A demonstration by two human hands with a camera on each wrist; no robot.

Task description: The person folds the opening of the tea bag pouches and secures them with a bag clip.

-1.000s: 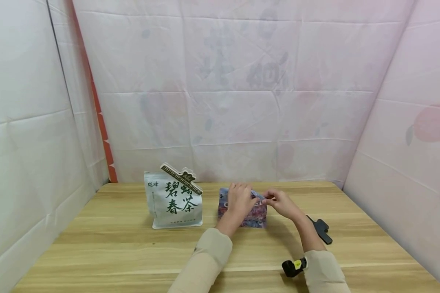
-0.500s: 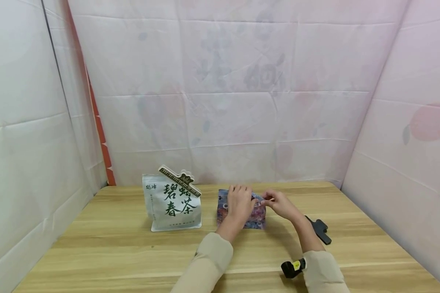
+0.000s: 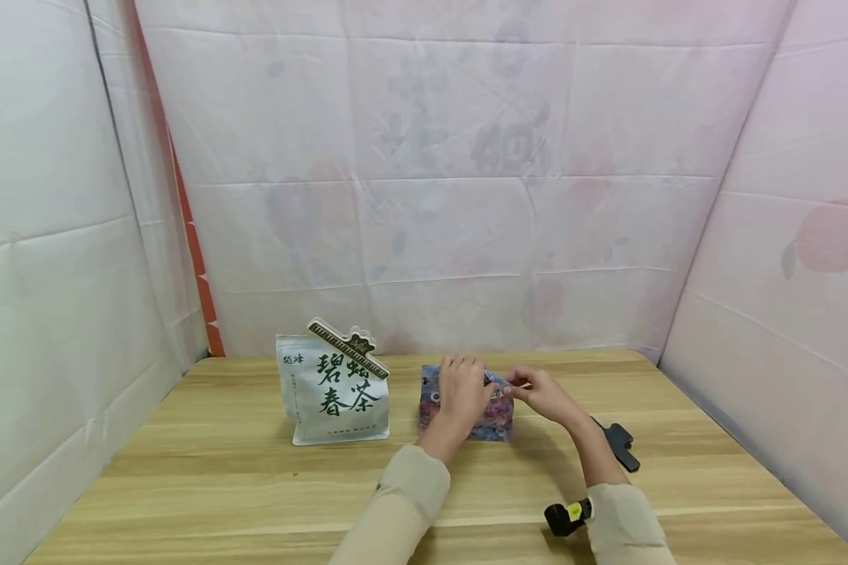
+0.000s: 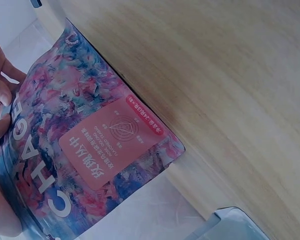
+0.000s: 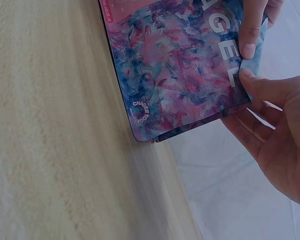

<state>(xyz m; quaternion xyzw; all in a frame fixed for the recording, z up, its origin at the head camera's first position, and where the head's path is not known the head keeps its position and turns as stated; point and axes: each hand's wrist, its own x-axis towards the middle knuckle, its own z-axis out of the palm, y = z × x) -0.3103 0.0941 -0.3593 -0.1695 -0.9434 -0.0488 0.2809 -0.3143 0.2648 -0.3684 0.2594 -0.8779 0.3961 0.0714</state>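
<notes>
A blue-and-pink printed pouch (image 3: 491,424) with large white letters and a pink label (image 4: 112,140) stands upright on the wooden table. My left hand (image 3: 462,390) lies over its top, the thumb pressing the front near the upper right corner. From the right, my right hand (image 3: 542,394) pinches that top corner between thumb and fingers. The corner is folded over, showing a pale blue strip (image 5: 253,62). In the right wrist view both thumbs nearly meet at this fold. Much of the pouch's front is hidden behind my left hand in the head view.
A white tea bag (image 3: 339,412) with green lettering stands to the left, a wide decorated clip (image 3: 349,347) slanting across its top right corner. A black clip (image 3: 620,447) lies on the table (image 3: 254,502) to the right, close to my right forearm.
Both hands keep their hold at the pouch's top corner, with hardly any movement. The head view shifts slightly; the tea bag and both clips stay in place.
</notes>
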